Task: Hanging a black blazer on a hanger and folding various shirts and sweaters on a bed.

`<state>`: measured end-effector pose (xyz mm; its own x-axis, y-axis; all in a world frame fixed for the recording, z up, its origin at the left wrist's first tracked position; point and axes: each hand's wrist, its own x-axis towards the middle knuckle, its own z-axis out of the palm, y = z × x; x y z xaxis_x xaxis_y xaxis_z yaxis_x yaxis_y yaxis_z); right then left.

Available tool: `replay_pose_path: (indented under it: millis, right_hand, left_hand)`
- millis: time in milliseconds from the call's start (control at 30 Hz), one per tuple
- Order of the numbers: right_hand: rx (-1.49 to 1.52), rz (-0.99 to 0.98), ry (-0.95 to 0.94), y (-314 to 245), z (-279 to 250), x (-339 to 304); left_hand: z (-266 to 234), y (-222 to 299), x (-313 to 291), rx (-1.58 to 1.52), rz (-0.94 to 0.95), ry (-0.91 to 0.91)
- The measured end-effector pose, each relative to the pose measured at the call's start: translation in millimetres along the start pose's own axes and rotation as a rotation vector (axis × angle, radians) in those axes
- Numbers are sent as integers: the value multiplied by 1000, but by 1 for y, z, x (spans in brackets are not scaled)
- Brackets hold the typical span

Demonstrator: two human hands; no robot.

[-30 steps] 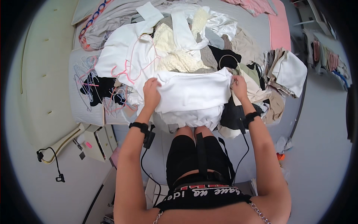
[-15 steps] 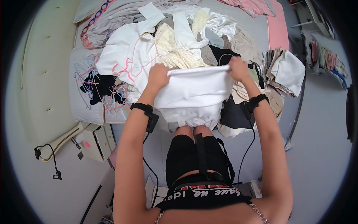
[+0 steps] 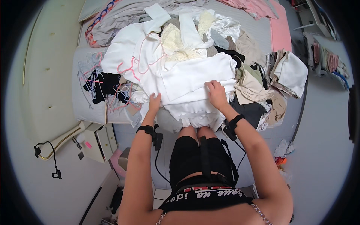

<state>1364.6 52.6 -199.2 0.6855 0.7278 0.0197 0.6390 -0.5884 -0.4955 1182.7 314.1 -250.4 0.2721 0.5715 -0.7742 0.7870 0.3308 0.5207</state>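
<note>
A white garment (image 3: 198, 77) lies spread in a rough rectangle on top of the clothes heap in front of me. My right hand (image 3: 218, 96) rests with its fingertips on the cloth's near right part, fingers apart. Beside the garment's near left corner is my left hand (image 3: 154, 102), its fingers extended; I cannot tell whether it touches the fabric. Ruffled white fabric (image 3: 195, 111) lies just below, near my knees. Left of the garment, a pink hanger (image 3: 133, 68) lies on another white piece of clothing (image 3: 122, 48).
Tangled hangers (image 3: 90, 73) and black cloth (image 3: 107, 84) lie on the bed's left side. A folded stack of clothes (image 3: 290, 71) sits at the right edge. Cream lace clothing (image 3: 172, 35) lies behind. A small white cabinet (image 3: 93, 144) stands at lower left.
The white garment, held up by both hands before, now lies flat on the heap, reaching farther back. Both hands have let go of its edge and come nearer to me, the right one also leftward.
</note>
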Motion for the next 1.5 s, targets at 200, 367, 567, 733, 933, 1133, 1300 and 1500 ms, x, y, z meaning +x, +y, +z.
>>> replay_pose_path:
  millis: [200,367,567,733,933,1133,1300,1500]
  right_hand:
    - [-209,-92,-54,-34,14,21]
    - [-305,-226,-106,-43,36,39]
    - [-112,-194,-175,-89,46,46]
    - [-90,24,-78,-83,53,18]
    - [254,211,115,-45,26,10]
    - [782,648,-64,7,-3,-5]
    - [1611,1001,-131,45,-49,-26]
    - [1366,1123,-27,105,-41,-38]
  left_hand:
    - [9,-5,-12,-86,150,-248]
    - [18,17,3,-55,146,-251]
    - [13,18,18,-256,38,-300]
    - [6,25,10,-1,208,-358]
    - [-23,49,-22,87,284,-290]
    - [16,91,-87,327,733,-176]
    - [103,141,-175,56,714,-828]
    - [171,93,-118,526,1075,-508]
